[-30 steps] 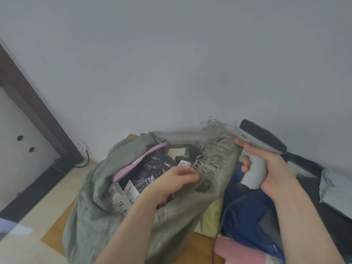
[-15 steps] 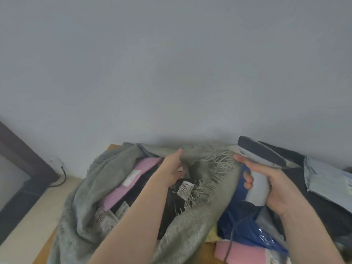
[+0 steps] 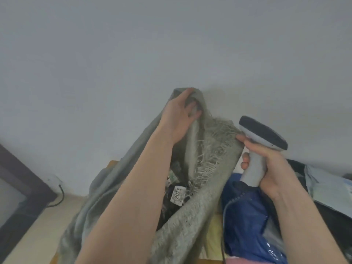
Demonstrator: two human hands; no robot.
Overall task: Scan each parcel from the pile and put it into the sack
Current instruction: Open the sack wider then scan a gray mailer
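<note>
- Step in hand, as I judge it: no parcel is in either hand, and I am lifting the mouth of the grey woven sack (image 3: 190, 216) to keep it open between parcels.
- My left hand (image 3: 179, 117) grips the top of the sack's far rim, fingers curled into the cloth, thumb on the outside, raising it toward the pale wall (image 3: 171, 44).
- My right hand (image 3: 266, 164) is wrapped round the handle of the grey handheld scanner with a dark head (image 3: 262, 134); its forefinger reaches out to the frayed rim of the sack just beside it.
- The sack stands at the left end of the wooden table (image 3: 112, 163), slumped and soft, its cut edge fraying into loose pale strands. Inside, a black bag parcel with a white label (image 3: 178, 193) lies near the top.
- The pile lies at the right of the sack: a blue glossy plastic parcel (image 3: 245, 221) touches the sack's side, with a pale grey mailer (image 3: 331, 189) toward the table's right edge.
- Next move, as a judgement: release the rim, take one parcel from the pile with my left hand, turn its label up, and aim the scanner head at it.
- The sack's mouth will probably sag once let go.
</note>
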